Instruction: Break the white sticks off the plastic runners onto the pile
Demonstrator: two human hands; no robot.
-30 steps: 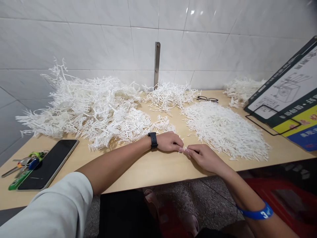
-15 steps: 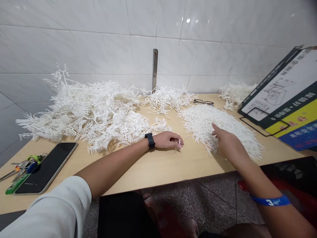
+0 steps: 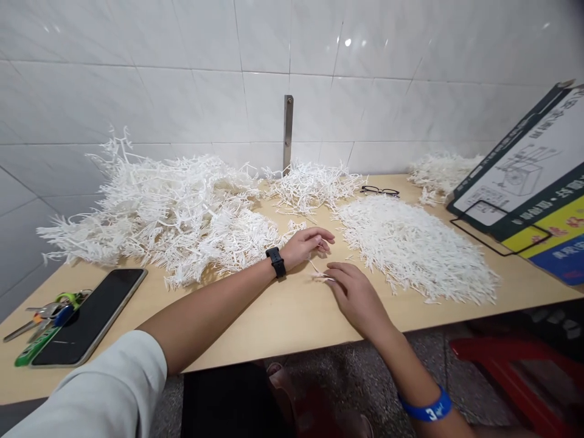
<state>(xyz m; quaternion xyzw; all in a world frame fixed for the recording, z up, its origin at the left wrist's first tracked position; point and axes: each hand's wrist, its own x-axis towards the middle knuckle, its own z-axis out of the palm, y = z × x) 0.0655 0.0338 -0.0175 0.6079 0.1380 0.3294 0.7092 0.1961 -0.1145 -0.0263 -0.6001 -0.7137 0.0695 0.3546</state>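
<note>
1. Sprig (image 3: 319, 277), white, one: lay just above the table (image 3: 274, 319) front, between the two hands, pinched at the right hand's (image 3: 358, 298) fingertips.
2. Left hand (image 3: 303, 246), one: fingers bent and partly parted, thumb beneath; could not tell whether it gripped anything.
3. White heaps, four main: large tangle (image 3: 168, 213) on the left, smaller tangle (image 3: 314, 185) at the wall, flat heap of short pieces (image 3: 415, 246) right of the hands, far heap (image 3: 442, 173) behind the carton (image 3: 524, 176).
4. Singles: glasses (image 3: 380, 191), phone (image 3: 91, 319), key bunch (image 3: 50, 313) touching it.
5. Change: right hand had been over the flat heap; now back near the left, with the sprig. White bits seen at the left fingertips earlier no longer showed.
</note>
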